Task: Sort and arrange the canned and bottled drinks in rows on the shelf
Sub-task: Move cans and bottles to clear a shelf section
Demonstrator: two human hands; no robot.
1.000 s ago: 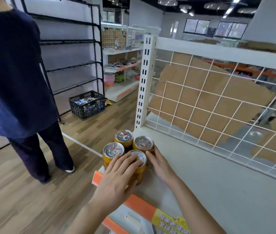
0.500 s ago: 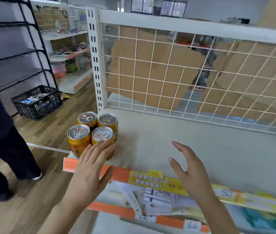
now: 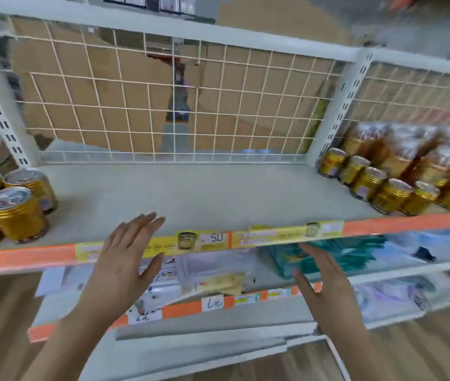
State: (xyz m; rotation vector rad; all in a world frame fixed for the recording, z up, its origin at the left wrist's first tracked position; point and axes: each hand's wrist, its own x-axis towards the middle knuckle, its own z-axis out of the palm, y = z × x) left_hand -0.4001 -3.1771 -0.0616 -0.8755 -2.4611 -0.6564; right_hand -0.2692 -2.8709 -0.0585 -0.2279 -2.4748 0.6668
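- The left hand [image 3: 124,259] hovers at the front edge of the upper shelf, fingers straight and fanned, holding nothing; the right hand [image 3: 325,290] hangs lower, in front of the tier below, equally spread and empty
- Under the hands, the lower white shelf [image 3: 410,270] carries blurred teal and clear packets [image 3: 328,257]; these are not drinks and do not block the work above
- An orange and yellow price strip [image 3: 218,240] runs along the lip of the pale grey shelf board [image 3: 190,193]
- At the board's left end, near the front, a cluster of gold metal cans with silver pull-tab lids [image 3: 15,213] stands upright, the cans touching one another
- At the right end, well apart from that cluster, a slanting line of matching gold cans [image 3: 366,182] runs back toward the rear
- These cans look stiff, glossy and smooth-walled, probably full and so weighty for their size; the best hold is likely round the side wall at mid-height, or several pressed between two palms and slid along the board, since a drop would dent them
- Behind the line stand amber-filled bottles [image 3: 410,149], too blurred to tell whether they are wrapped together; their walls probably give more than the cans'
- A white slotted upright [image 3: 339,105] rises beside the line's rear can, so anything moved across must pass in front of it
- Farthest back is a white wire grid panel [image 3: 163,105] with brown cardboard [image 3: 102,67] behind it
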